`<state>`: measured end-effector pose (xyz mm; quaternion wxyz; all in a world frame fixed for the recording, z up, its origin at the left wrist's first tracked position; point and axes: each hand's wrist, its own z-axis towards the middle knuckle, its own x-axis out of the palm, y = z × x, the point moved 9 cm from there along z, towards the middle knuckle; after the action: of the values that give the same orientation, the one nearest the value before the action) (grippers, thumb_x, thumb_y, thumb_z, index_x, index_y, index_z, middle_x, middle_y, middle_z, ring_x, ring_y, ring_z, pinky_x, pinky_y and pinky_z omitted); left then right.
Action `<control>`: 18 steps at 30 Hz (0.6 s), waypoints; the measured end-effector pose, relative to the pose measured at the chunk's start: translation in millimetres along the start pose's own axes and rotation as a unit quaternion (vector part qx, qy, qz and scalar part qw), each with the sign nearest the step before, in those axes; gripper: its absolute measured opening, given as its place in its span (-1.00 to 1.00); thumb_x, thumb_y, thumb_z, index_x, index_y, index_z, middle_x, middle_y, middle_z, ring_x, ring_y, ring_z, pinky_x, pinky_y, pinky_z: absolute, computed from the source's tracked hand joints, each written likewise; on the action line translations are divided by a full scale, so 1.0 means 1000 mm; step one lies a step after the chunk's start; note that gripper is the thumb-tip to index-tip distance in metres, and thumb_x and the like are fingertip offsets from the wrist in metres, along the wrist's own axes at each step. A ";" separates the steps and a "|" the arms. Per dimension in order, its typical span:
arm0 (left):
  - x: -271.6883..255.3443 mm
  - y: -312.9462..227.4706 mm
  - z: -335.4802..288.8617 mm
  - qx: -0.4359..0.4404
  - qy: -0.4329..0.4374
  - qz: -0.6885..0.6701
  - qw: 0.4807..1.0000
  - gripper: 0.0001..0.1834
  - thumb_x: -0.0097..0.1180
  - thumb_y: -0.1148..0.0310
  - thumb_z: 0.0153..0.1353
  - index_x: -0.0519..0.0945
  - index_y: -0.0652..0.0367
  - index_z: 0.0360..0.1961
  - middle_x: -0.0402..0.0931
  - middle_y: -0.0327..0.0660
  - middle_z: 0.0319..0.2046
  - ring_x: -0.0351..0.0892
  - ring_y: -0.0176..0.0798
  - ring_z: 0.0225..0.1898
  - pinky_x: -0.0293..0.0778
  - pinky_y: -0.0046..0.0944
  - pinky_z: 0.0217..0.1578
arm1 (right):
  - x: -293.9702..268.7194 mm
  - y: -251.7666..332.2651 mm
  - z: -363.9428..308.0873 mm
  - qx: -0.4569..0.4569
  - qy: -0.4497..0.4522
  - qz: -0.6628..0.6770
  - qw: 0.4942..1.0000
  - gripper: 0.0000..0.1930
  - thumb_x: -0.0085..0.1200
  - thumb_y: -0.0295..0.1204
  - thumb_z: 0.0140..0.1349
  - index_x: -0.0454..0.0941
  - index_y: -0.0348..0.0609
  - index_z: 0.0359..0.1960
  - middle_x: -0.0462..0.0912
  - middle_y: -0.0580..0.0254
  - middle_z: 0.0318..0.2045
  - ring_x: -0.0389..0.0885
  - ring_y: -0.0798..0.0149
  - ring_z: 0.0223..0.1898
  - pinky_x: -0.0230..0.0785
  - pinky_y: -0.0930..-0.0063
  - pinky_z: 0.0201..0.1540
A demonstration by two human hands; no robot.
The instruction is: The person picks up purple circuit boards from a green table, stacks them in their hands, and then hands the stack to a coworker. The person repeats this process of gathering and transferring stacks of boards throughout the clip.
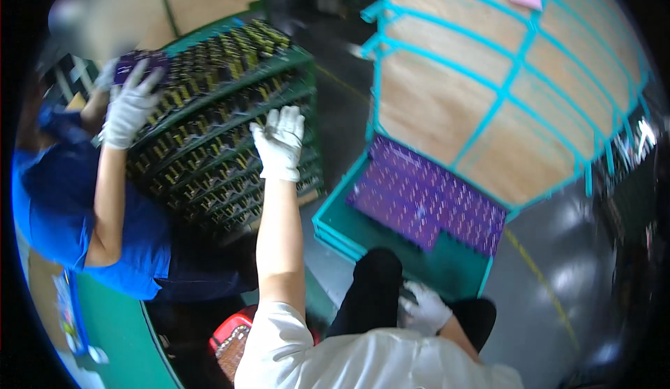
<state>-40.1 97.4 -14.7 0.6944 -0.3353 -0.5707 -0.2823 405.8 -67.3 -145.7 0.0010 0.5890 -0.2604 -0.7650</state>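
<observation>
My left hand [280,141], in a white glove, reaches forward with its fingers spread and nothing in it. It is held out in front of a green tiered rack [230,120], nearest to the rack's right end; whether it touches the rack I cannot tell. Rows of small yellow and dark parts fill the rack's tiers. My right hand [426,309], also gloved, lies against my leg with its fingers loosely stretched out. Beyond it, purple boards [426,193] with rows of pale marks rest in a green tray [335,232].
At the left a co-worker in a blue shirt [63,200] holds a purple board [139,68] in gloved hands over the rack. A tan panel with teal strips [474,75] rises behind the tray. A red seat [234,330] stands by my left side, beside a green surface [118,326].
</observation>
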 end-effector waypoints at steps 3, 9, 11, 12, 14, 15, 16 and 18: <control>-0.081 0.101 -0.057 -0.149 -0.098 0.046 0.983 -0.41 -0.23 -0.10 0.29 0.38 0.28 -0.03 0.35 0.07 0.10 0.36 0.13 0.15 0.38 0.15 0.07 | 0.012 -0.017 -0.001 0.104 -0.007 0.036 0.994 -0.54 0.05 -0.11 0.15 0.44 -0.21 -0.05 0.49 -0.13 -0.14 0.51 -0.11 -0.12 0.38 0.11 -0.06; -0.172 0.323 -0.303 -0.538 -0.050 -0.156 0.827 -0.50 -0.24 -0.11 0.29 0.46 0.13 -0.37 0.50 -0.08 -0.29 0.51 -0.13 -0.30 0.50 -0.10 -0.20 | 0.036 -0.045 -0.035 0.301 0.054 0.078 0.949 -0.50 -0.01 -0.05 0.18 0.45 -0.32 -0.12 0.53 -0.16 -0.17 0.54 -0.08 -0.17 0.40 0.16 -0.10; -0.230 0.348 -0.410 -0.618 -0.049 0.159 0.768 -0.49 -0.17 -0.08 0.29 0.54 0.19 -0.26 0.49 -0.14 -0.25 0.48 -0.17 -0.28 0.45 -0.17 -0.19 | 0.075 -0.074 -0.063 0.337 0.120 0.088 0.930 -0.50 0.01 -0.07 0.16 0.44 -0.30 -0.08 0.54 -0.22 -0.19 0.56 -0.08 -0.18 0.39 0.11 -0.08; -0.268 0.342 -0.456 -0.684 -0.053 0.371 0.626 -0.51 -0.13 -0.03 0.28 0.53 0.21 -0.12 0.49 -0.13 -0.15 0.48 -0.19 -0.20 0.42 -0.17 -0.12 | 0.088 -0.074 -0.072 0.334 0.172 0.115 0.920 -0.50 0.02 -0.08 0.15 0.44 -0.30 -0.08 0.55 -0.21 -0.19 0.56 -0.08 -0.18 0.39 0.12 -0.08; -0.239 0.334 -0.481 -0.734 0.121 0.510 0.432 -0.53 -0.13 0.03 0.28 0.46 0.20 -0.02 0.47 -0.13 -0.06 0.46 -0.21 -0.10 0.38 -0.17 -0.05 | 0.114 -0.075 -0.102 0.335 0.261 0.174 0.888 -0.49 0.04 -0.08 0.12 0.45 -0.31 -0.08 0.56 -0.20 -0.20 0.56 -0.07 -0.18 0.39 0.15 -0.07; -0.220 0.332 -0.478 -0.724 0.116 0.518 0.441 -0.52 -0.11 0.03 0.27 0.44 0.19 0.01 0.46 -0.14 -0.05 0.45 -0.22 -0.08 0.39 -0.18 -0.06 | 0.129 -0.082 -0.117 0.353 0.269 0.172 0.879 -0.48 0.01 -0.06 0.12 0.46 -0.28 -0.06 0.53 -0.18 -0.15 0.54 -0.08 -0.14 0.36 0.14 -0.03; -0.208 0.334 -0.471 -0.710 0.117 0.524 0.456 -0.50 -0.08 0.03 0.25 0.41 0.19 0.05 0.46 -0.16 -0.04 0.44 -0.23 -0.06 0.39 -0.20 -0.06 | 0.149 -0.090 -0.131 0.379 0.264 0.149 0.874 -0.46 -0.01 -0.03 0.12 0.47 -0.25 -0.05 0.51 -0.16 -0.09 0.52 -0.08 -0.10 0.33 0.14 0.01; -0.237 0.346 -0.463 -0.694 0.054 0.516 0.499 -0.50 -0.04 0.04 0.23 0.42 0.19 0.04 0.46 -0.17 -0.05 0.43 -0.23 -0.04 0.38 -0.24 -0.05 | 0.190 -0.112 -0.162 0.447 0.231 0.083 0.860 -0.43 -0.06 0.03 0.12 0.50 -0.19 -0.01 0.47 -0.12 0.01 0.47 -0.10 -0.02 0.26 0.12 0.09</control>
<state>462.4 -52.9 -354.0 0.2901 -0.9285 0.1219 -0.1971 527.3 -93.8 -389.4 -0.1389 0.6621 -0.6147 -0.4055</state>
